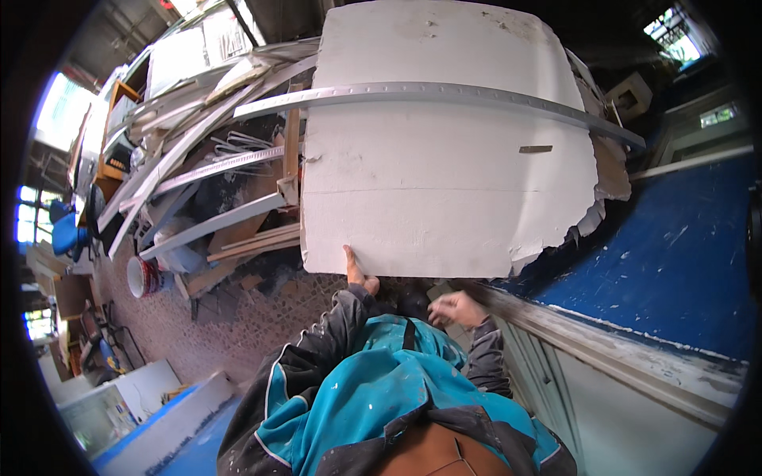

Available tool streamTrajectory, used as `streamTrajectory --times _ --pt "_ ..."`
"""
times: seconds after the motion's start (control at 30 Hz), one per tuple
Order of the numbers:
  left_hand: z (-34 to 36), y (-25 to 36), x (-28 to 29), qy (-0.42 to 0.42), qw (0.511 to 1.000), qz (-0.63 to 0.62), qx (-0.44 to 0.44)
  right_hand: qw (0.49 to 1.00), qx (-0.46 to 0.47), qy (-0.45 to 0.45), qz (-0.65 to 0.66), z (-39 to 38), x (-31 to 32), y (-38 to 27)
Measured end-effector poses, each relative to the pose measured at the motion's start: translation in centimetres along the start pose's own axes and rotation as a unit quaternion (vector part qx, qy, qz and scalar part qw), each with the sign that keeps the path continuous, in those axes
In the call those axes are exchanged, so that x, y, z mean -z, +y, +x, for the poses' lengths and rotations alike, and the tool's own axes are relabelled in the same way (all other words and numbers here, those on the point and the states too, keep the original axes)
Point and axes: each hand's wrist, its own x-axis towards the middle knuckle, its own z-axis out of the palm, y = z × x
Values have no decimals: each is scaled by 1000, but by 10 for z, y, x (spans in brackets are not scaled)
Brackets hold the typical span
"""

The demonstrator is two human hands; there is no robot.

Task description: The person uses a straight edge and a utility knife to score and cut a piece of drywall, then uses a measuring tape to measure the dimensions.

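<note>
A large white board [444,198] with broken right edges fills the upper middle. A long grey perforated metal strip [429,90] lies across it, and a small brown piece [536,148] is on its right part. My left hand [357,271] grips the board's near edge, thumb lying on the top face. My right hand [457,309] is just below that edge, right of the left hand, with loosely bent fingers apart and nothing visible in them.
Piled strips and wooden offcuts [206,174] fill the left, with a bucket [143,278] on the speckled floor [175,333]. A blue surface [675,246] and a worn white ledge [611,349] lie at right. A blue chair [70,230] stands at far left.
</note>
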Motion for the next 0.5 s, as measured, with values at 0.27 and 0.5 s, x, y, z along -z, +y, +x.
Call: streamTrajectory --times 0.27,0.5 --pt "0 -52 -22 67 994 52 -64 673 300 476 -480 108 185 -199" --pt "-25 -130 -32 223 967 50 -112 545 229 347 -728 189 236 -232"
